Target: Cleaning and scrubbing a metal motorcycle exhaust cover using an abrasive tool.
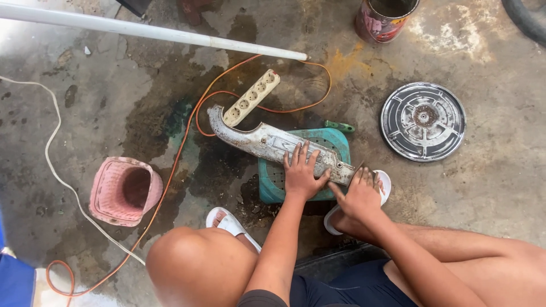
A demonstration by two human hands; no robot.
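A curved, worn metal cover (pixel 273 143) lay across a teal plastic stool (pixel 335 142) on the stained concrete floor (pixel 495 187), its narrow hooked end jutting past the stool's far-left edge. The left hand (pixel 300 173) pressed flat on the cover above the stool, fingers spread and open, not wrapped around anything. The right hand (pixel 359 193) sat at the cover's near-right end by the stool's corner, fingers curled down against the metal; whether it gripped something small there could not be told. Beyond the stool, a cream power strip (pixel 251 96) lay with an orange cable (pixel 170 170) looping about it, and a white pipe (pixel 153 29) ran farther off. Right of the stool rested a round metal disc (pixel 423 121), with a paint can (pixel 382 20) beyond it. Left of the stool stood a pink basket (pixel 122 190), a white cord (pixel 54 148) trailing past it.
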